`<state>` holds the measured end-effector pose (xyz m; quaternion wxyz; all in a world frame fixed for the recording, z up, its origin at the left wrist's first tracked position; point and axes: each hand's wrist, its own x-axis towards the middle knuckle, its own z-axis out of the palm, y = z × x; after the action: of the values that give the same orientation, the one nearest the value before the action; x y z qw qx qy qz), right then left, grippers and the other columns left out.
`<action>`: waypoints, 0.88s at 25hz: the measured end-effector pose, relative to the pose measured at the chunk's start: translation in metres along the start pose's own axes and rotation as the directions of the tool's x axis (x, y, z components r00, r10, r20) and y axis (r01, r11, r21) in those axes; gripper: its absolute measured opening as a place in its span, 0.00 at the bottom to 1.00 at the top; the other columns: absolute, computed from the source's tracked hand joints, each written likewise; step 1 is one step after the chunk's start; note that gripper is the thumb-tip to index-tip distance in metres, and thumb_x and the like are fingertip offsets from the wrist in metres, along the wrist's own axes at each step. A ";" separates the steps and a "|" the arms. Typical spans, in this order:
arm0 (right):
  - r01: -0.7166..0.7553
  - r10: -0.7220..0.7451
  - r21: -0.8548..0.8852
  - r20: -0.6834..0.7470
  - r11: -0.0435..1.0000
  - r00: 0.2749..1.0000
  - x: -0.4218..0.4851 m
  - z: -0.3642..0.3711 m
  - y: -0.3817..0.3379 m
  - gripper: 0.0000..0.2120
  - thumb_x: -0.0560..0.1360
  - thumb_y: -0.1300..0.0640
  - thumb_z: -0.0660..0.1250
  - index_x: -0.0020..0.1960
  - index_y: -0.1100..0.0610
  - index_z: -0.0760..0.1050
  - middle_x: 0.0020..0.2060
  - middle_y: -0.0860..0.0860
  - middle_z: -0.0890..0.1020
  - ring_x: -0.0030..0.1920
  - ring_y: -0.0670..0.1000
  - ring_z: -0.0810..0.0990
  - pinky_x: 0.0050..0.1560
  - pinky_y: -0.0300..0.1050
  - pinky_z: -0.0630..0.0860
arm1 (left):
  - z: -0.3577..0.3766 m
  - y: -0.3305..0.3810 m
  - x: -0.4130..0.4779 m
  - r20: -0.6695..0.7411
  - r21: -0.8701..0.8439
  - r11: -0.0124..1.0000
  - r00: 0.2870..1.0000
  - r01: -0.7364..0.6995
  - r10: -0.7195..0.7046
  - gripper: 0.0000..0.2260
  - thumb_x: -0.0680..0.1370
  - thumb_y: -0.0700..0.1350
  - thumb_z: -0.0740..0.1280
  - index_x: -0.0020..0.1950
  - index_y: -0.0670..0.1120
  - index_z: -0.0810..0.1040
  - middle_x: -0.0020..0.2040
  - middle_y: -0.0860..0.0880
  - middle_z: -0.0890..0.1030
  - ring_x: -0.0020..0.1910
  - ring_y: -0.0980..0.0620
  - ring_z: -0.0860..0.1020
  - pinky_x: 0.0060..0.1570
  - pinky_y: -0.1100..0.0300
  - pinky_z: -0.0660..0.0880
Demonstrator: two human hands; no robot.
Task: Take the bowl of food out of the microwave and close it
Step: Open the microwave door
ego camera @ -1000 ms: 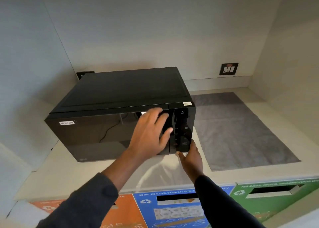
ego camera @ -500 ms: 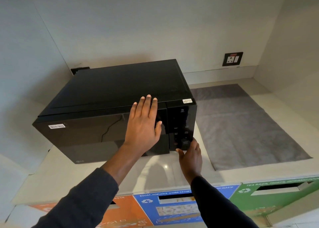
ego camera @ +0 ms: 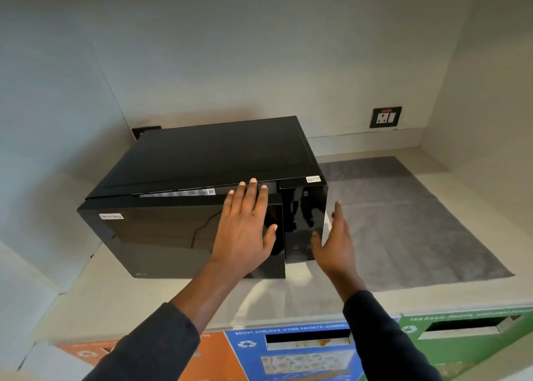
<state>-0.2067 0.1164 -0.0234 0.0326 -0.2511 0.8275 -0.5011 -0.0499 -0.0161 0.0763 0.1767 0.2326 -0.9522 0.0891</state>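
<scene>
A black microwave (ego camera: 207, 161) stands on a pale counter (ego camera: 121, 297) in an alcove. Its dark glass door (ego camera: 161, 236) stands slightly ajar at the right side, showing a strip of labels along the top edge. My left hand (ego camera: 245, 233) lies flat on the door's right part, fingers spread and pointing up. My right hand (ego camera: 336, 242) hovers with fingers apart just in front of the control panel (ego camera: 302, 222), at the microwave's right corner. No bowl of food is visible; the inside of the microwave is hidden behind the door.
A grey mat (ego camera: 403, 219) covers the counter right of the microwave. A wall socket (ego camera: 385, 117) sits on the back wall. Below the counter edge are orange (ego camera: 207, 360), blue (ego camera: 291, 352) and green (ego camera: 467, 340) recycling bin fronts. Walls close in on both sides.
The door has come slightly ajar at its right side. My left hand stayed flat on it, and my right hand rose from below the control panel to its right corner.
</scene>
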 end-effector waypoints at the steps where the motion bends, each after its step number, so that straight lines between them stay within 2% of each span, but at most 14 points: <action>1: 0.089 -0.089 -0.010 -0.093 0.996 0.992 0.001 -0.011 -0.014 0.39 0.79 0.54 0.70 0.82 0.49 0.52 0.79 0.53 0.67 0.77 0.57 0.68 0.71 0.47 0.67 | -0.002 0.001 -0.006 -0.003 -0.008 1.000 1.000 -0.004 0.004 0.32 0.81 0.60 0.54 0.81 0.45 0.57 0.82 0.41 0.60 0.81 0.40 0.58 0.79 0.41 0.57; 3: 0.309 -0.328 -0.124 -0.192 0.943 0.925 0.008 -0.025 -0.048 0.31 0.81 0.51 0.65 0.81 0.52 0.59 0.78 0.54 0.69 0.77 0.55 0.68 0.72 0.44 0.64 | -0.006 0.004 -0.020 -0.019 -0.036 0.999 1.000 -0.004 0.003 0.33 0.81 0.63 0.53 0.81 0.45 0.59 0.81 0.41 0.62 0.81 0.41 0.59 0.79 0.42 0.56; 5: 0.455 -0.497 -0.289 -0.091 0.842 0.863 0.018 -0.025 -0.081 0.27 0.82 0.48 0.61 0.80 0.53 0.63 0.78 0.55 0.69 0.79 0.56 0.65 0.77 0.50 0.61 | -0.012 0.006 -0.036 -0.037 -0.078 0.997 0.999 0.000 -0.003 0.34 0.81 0.66 0.50 0.80 0.45 0.61 0.81 0.42 0.63 0.81 0.42 0.58 0.80 0.44 0.54; 6: 0.489 -0.527 -0.381 0.005 0.785 0.850 0.021 -0.021 -0.095 0.27 0.83 0.46 0.59 0.80 0.53 0.63 0.79 0.55 0.67 0.80 0.57 0.62 0.80 0.56 0.58 | -0.017 0.007 -0.046 -0.043 -0.098 0.995 0.999 -0.001 -0.003 0.35 0.81 0.67 0.48 0.80 0.45 0.62 0.81 0.43 0.63 0.81 0.43 0.58 0.80 0.45 0.52; 8: 0.502 -0.492 -0.525 0.171 0.688 0.854 0.021 -0.008 -0.113 0.30 0.83 0.41 0.56 0.81 0.52 0.61 0.81 0.55 0.63 0.82 0.58 0.57 0.82 0.62 0.50 | -0.028 0.006 -0.068 -0.029 -0.142 0.990 0.999 0.010 -0.014 0.37 0.80 0.69 0.44 0.81 0.47 0.60 0.82 0.45 0.61 0.82 0.46 0.53 0.80 0.48 0.46; 9: 0.495 -0.468 -0.562 0.206 0.663 0.860 0.019 -0.002 -0.115 0.31 0.83 0.39 0.55 0.82 0.52 0.60 0.82 0.56 0.62 0.83 0.59 0.55 0.82 0.62 0.47 | -0.033 0.006 -0.077 -0.009 -0.162 0.987 1.000 0.019 -0.021 0.39 0.79 0.71 0.41 0.81 0.48 0.59 0.83 0.46 0.59 0.83 0.48 0.50 0.79 0.50 0.43; 11: 0.473 -0.444 -0.589 0.206 0.655 0.872 0.017 0.005 -0.113 0.35 0.81 0.38 0.57 0.82 0.53 0.59 0.82 0.57 0.61 0.83 0.60 0.54 0.82 0.62 0.47 | -0.044 0.010 -0.093 0.048 -0.196 0.978 0.997 0.069 -0.060 0.43 0.76 0.74 0.36 0.82 0.49 0.56 0.84 0.47 0.55 0.82 0.50 0.46 0.78 0.53 0.39; 14: 0.454 -0.426 -0.617 0.205 0.642 0.881 0.014 0.005 -0.115 0.38 0.79 0.37 0.61 0.83 0.54 0.57 0.82 0.58 0.60 0.83 0.61 0.54 0.81 0.62 0.48 | -0.069 0.023 -0.117 0.149 -0.206 0.951 0.968 0.229 -0.201 0.53 0.69 0.79 0.33 0.82 0.45 0.55 0.84 0.43 0.51 0.83 0.44 0.47 0.76 0.50 0.39; 16: 0.451 -0.407 -0.636 0.227 0.626 0.885 0.012 0.004 -0.119 0.39 0.78 0.38 0.63 0.83 0.54 0.56 0.82 0.58 0.59 0.83 0.61 0.53 0.82 0.62 0.47 | -0.086 0.028 -0.128 0.262 -0.186 0.912 0.913 0.367 -0.314 0.58 0.66 0.82 0.33 0.82 0.42 0.53 0.83 0.39 0.48 0.83 0.39 0.45 0.77 0.46 0.41; 18: 0.453 -0.394 -0.648 0.248 0.612 0.885 0.009 0.001 -0.122 0.40 0.78 0.38 0.64 0.83 0.54 0.55 0.83 0.58 0.58 0.83 0.61 0.52 0.82 0.62 0.47 | -0.102 0.024 -0.131 0.390 -0.120 0.879 0.837 0.461 -0.385 0.59 0.65 0.82 0.37 0.82 0.40 0.49 0.83 0.35 0.44 0.82 0.34 0.42 0.79 0.41 0.43; 22: 0.441 -0.357 -0.658 0.268 0.611 0.895 0.006 -0.004 -0.128 0.41 0.78 0.39 0.66 0.83 0.54 0.53 0.83 0.58 0.56 0.83 0.61 0.51 0.82 0.61 0.46 | -0.121 -0.007 -0.120 0.502 0.143 0.846 0.699 0.513 -0.509 0.56 0.70 0.80 0.48 0.82 0.38 0.46 0.81 0.31 0.41 0.80 0.28 0.44 0.79 0.38 0.48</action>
<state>-0.1641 0.0697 0.0878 -0.1325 -0.4492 0.8744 -0.1271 0.0884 0.0575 0.1433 -0.0696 0.5020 -0.8614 -0.0337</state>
